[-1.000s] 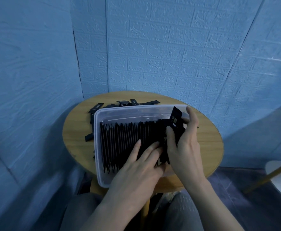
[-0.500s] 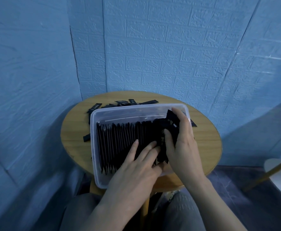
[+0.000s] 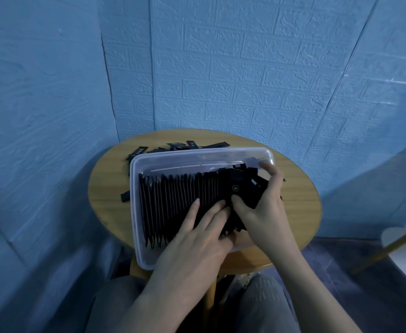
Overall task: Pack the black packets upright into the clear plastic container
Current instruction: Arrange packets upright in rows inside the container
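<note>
Right hand point(image 3: 262, 207) fingers point(image 3: 270, 175) pinching perhaps three black packets point(image 3: 245, 191), left hand point(image 3: 197, 239) fingers flat on one upright row point(image 3: 173, 200), one clear container point(image 3: 134, 212)

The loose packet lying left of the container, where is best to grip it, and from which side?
Probably from above, pinching the loose packet across its narrow width at the end farthest from the container. It lies flat on the table with its other end touching the wall, so that side is blocked.

Left hand point(image 3: 197, 233) flat, fingers straight, pressing down; right hand point(image 3: 261, 205) curled, gripping
</note>
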### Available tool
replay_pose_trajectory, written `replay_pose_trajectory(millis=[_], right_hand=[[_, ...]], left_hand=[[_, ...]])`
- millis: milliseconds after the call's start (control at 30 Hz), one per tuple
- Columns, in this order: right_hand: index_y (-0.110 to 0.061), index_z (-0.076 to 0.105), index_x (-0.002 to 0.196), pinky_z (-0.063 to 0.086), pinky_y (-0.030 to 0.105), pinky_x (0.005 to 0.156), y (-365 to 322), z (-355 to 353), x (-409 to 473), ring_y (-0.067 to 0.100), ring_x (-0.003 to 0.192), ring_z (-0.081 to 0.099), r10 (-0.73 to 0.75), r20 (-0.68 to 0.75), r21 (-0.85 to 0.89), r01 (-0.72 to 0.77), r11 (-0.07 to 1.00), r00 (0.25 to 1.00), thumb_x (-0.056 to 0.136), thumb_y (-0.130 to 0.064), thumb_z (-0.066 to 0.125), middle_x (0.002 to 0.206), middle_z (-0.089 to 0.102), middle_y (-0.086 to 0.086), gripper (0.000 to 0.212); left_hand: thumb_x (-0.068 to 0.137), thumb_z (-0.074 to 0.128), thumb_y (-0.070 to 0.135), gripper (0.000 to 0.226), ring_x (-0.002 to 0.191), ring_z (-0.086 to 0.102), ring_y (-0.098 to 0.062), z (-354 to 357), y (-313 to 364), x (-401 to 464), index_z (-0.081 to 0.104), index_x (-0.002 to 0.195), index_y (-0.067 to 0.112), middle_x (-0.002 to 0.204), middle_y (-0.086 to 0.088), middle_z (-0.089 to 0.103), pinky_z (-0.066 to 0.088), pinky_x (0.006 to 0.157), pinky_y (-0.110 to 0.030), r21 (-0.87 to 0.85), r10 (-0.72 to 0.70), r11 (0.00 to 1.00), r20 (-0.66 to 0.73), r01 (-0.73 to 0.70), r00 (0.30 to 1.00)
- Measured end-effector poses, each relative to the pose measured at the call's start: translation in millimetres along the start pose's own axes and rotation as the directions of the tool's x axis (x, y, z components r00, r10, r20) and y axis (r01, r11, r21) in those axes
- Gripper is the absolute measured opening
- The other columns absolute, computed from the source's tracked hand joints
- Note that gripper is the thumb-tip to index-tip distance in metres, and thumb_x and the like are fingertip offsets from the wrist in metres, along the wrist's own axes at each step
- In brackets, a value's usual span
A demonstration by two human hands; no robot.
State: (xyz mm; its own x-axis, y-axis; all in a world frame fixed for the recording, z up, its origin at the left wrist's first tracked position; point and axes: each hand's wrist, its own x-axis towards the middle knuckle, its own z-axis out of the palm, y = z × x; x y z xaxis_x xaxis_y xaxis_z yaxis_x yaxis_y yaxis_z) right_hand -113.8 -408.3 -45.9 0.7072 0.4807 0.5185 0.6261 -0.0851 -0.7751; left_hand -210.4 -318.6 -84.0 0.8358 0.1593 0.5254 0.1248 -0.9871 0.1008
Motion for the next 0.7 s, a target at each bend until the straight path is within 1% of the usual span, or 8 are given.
replay_pose_trajectory(millis=[100, 167, 233, 300, 367, 533, 600, 700], right_hand=[[-0.025, 0.043, 0.113, 0.043, 0.007, 0.075, 4.1, 0.5, 2.1, -0.005, 0.095, 0.059, 0.105, 0.005, 0.029, -0.105, 0.994, 0.994, 0.082, -0.007, 0.070, 0.103, 0.061, -0.008, 0.045], [-0.021, 0.052, 0.106, 0.045, 0.008, 0.070, 3.6, 1.2, 2.7, -0.006, 0.085, 0.061, 0.124, 0.024, 0.047, -0.125, 0.991, 0.992, 0.082, -0.009, 0.070, 0.092, 0.064, -0.011, 0.032], [-0.021, 0.058, 0.101, 0.044, 0.011, 0.066, 3.3, 2.0, 3.5, -0.002, 0.082, 0.062, 0.147, 0.066, 0.021, -0.149, 0.989, 0.987, 0.084, -0.014, 0.068, 0.088, 0.066, -0.010, 0.021], [-0.019, 0.059, 0.096, 0.043, 0.017, 0.062, 3.7, 4.2, 3.6, 0.005, 0.080, 0.062, 0.138, 0.067, -0.057, -0.134, 0.989, 0.988, 0.086, -0.019, 0.065, 0.086, 0.065, -0.004, 0.012], [-0.019, 0.058, 0.090, 0.039, 0.017, 0.058, 4.7, 4.9, 4.0, 0.010, 0.076, 0.060, 0.123, 0.065, -0.113, -0.115, 0.987, 0.990, 0.086, -0.021, 0.063, 0.083, 0.063, 0.001, 0.006], [-0.020, 0.056, 0.092, 0.042, 0.013, 0.054, -2.5, 1.6, 1.9, 0.000, 0.066, 0.058, 0.115, 0.014, -0.105, -0.113, 0.988, 0.993, 0.088, -0.016, 0.061, 0.073, 0.060, -0.011, 0.008], [-0.022, 0.053, 0.103, 0.043, 0.012, 0.059, -5.1, 0.8, 1.6, -0.001, 0.075, 0.059, 0.111, -0.023, -0.080, -0.112, 0.990, 0.994, 0.088, -0.014, 0.060, 0.081, 0.062, -0.014, 0.018], [-0.019, 0.053, 0.108, 0.043, 0.012, 0.057, -6.3, -1.2, 1.9, 0.000, 0.075, 0.059, 0.132, -0.030, -0.042, -0.133, 0.990, 0.991, 0.088, -0.012, 0.059, 0.081, 0.063, -0.011, 0.022]], left_hand=[[0.079, 0.032, 0.033, 0.050, 0.101, 0.070, -0.009, 7.0, 1.3, 1.6, 0.080, 0.092, 0.027, 0.108, 0.007, 0.074, 0.060, 0.078, -0.037, 0.004, -0.042, 0.999, 0.135, 0.042, 0.990], [0.077, 0.033, 0.034, 0.050, 0.100, 0.070, -0.008, 5.0, 1.0, 2.5, 0.080, 0.092, 0.027, 0.108, 0.007, 0.074, 0.059, 0.079, -0.035, 0.027, -0.041, 0.999, 0.130, 0.038, 0.991], [0.076, 0.033, 0.034, 0.050, 0.100, 0.070, -0.008, -0.6, 1.6, 3.1, 0.080, 0.092, 0.026, 0.108, 0.008, 0.074, 0.052, 0.090, -0.034, 0.031, -0.041, 0.999, 0.121, 0.038, 0.992], [0.077, 0.033, 0.034, 0.050, 0.101, 0.069, -0.009, -0.2, 0.6, 1.4, 0.080, 0.093, 0.025, 0.109, 0.006, 0.073, 0.041, 0.095, -0.036, 0.041, -0.026, 0.999, 0.114, 0.022, 0.993], [0.077, 0.033, 0.035, 0.051, 0.103, 0.069, -0.009, -1.9, 0.4, 1.6, 0.080, 0.094, 0.025, 0.110, 0.006, 0.073, 0.041, 0.096, -0.036, 0.056, -0.026, 0.998, 0.147, 0.018, 0.989], [0.079, 0.031, 0.036, 0.052, 0.103, 0.069, -0.008, -1.4, 1.1, 0.3, 0.080, 0.094, 0.029, 0.110, 0.008, 0.073, 0.059, 0.080, -0.034, 0.077, -0.073, 0.995, 0.227, 0.057, 0.971], [0.081, 0.030, 0.034, 0.052, 0.113, 0.065, -0.011, -6.2, -1.5, -4.0, 0.079, 0.099, 0.030, 0.118, 0.004, 0.070, 0.057, 0.087, -0.036, 0.087, -0.078, 0.994, 0.230, 0.059, 0.970], [0.079, 0.031, 0.020, 0.052, 0.134, 0.049, -0.027, -10.5, -7.8, -15.6, 0.074, 0.107, 0.030, 0.139, -0.011, 0.056, 0.044, 0.104, -0.054, 0.166, 0.127, 0.974, 0.152, -0.152, 0.980]])
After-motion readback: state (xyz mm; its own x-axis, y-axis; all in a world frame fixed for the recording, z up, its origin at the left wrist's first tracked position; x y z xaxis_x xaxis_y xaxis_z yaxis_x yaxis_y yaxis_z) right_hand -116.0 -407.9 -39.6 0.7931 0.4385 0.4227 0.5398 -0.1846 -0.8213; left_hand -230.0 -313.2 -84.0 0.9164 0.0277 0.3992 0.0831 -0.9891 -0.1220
